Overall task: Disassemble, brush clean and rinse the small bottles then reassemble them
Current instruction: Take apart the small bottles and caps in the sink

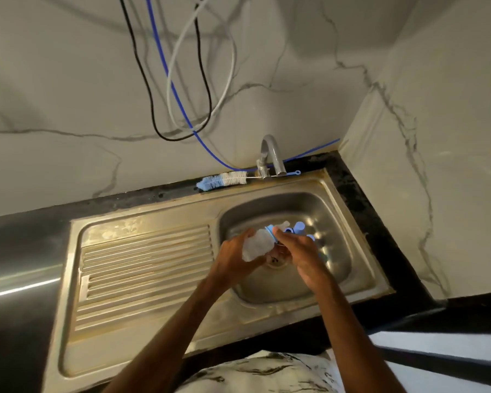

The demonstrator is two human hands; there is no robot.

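Over the sink basin, my left hand grips the body of a small clear bottle. My right hand pinches the bottle's blue ring at its top end. Several other pale blue bottle parts lie in the basin behind my right hand, partly hidden by it. A bottle brush with blue and white bristles lies on the ledge behind the sink, left of the faucet.
A grey faucet rises at the back rim of the sink. The ribbed drainboard stretches to the left of the basin. Black, white and blue cables hang on the marble wall. Dark countertop borders the sink.
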